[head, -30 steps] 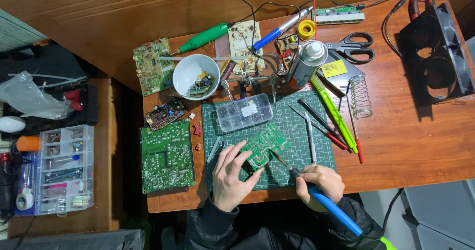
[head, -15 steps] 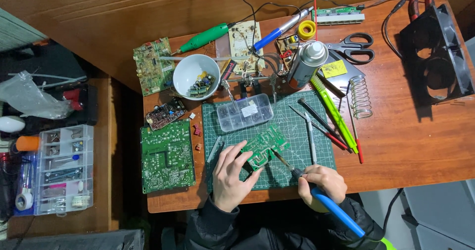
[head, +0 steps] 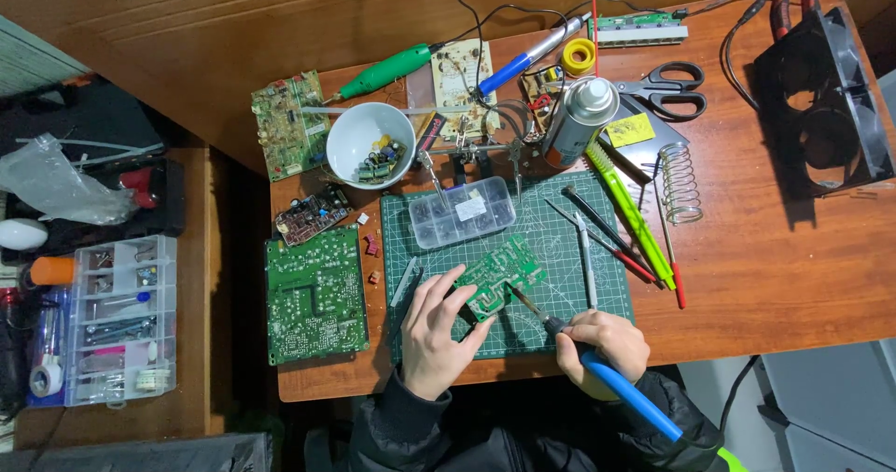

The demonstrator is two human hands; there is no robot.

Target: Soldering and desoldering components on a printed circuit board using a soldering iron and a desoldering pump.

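- A small green circuit board (head: 501, 276) lies on the green cutting mat (head: 560, 234), tilted so that its long axis runs from lower left to upper right.
- The left hand (head: 437, 332) sits just below and to the left of the board, fingers (head: 450, 290) curled over its near left edge, pinning it flat against the mat.
- The right hand (head: 602, 339) is closed around the blue-handled soldering iron (head: 597, 369). The board lies up and to the left of this hand, and the iron's shaft points that way, its tip (head: 510, 288) at the board's lower right edge; whether it touches cannot be told.
- The left hand is the nearer of the two, in contact with the board; the right hand stays apart and reaches it only through the iron.
- Just above the board, farther from both hands, a clear compartment box (head: 462, 211) rests on the mat.
- To the right of the right hand's reach lie tweezers (head: 586, 262) and slim probes on the mat.
- Left of the left hand, off the mat, a larger green circuit board (head: 315, 295) lies flat on the wooden table (head: 765, 267).
- Well above the hands stand a white bowl (head: 359, 136) of small parts and a spray can (head: 579, 117); scissors (head: 667, 84) lie farther right.
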